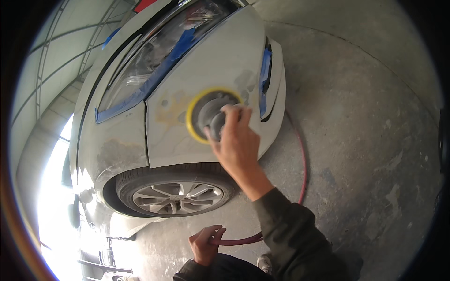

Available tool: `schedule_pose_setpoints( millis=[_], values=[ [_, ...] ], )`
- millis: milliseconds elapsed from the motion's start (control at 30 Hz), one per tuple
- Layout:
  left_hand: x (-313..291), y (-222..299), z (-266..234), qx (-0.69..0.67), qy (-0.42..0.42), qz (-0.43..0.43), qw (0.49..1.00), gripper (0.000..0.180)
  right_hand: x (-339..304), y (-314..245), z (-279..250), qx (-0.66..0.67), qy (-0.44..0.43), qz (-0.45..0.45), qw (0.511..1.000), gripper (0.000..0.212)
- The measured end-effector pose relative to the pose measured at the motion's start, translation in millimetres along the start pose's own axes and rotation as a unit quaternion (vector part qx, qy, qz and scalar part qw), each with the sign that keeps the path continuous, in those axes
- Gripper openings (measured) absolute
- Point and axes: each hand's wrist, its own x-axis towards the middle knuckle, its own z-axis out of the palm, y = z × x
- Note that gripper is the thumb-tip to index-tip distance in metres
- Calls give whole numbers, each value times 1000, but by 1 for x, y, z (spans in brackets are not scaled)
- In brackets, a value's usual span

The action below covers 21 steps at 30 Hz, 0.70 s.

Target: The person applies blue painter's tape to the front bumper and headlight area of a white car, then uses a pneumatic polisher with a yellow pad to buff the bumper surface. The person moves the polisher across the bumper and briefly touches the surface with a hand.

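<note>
My right hand is closed around a grey orbital sander with a round yellow-rimmed pad. The pad is over the white car bumper, beside a sanded patch of yellowish and grey spots. Whether it presses on the surface is hard to tell. Lower down, my left hand grips a red air hose, which runs right behind my right sleeve. Blue masking tape borders the headlight, and more blue tape covers part of the bumper's side opening.
Below the bumper is the front wheel with its silver spokes. The hose continues along the concrete floor at the right. A grey sanded area marks the fender. My shoe shows at the bottom.
</note>
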Motion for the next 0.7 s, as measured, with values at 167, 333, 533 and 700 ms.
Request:
schedule_pose_setpoints(
  millis=[167,333,533,700],
  values=[
    [-2,0,-7,8,4,12,1000,18,9,27,-9,-9,38,67,997,58],
    [2,-4,3,-4,-12,-21,1000,18,-27,-9,11,6,-43,2,999,55],
    [-1,-13,8,9,-27,-41,999,22,-68,-5,30,39,-30,-63,997,61],
    [-3,-17,5,9,-56,-43,997,24,-84,33,33,35,39,46,998,62]
  ],
)
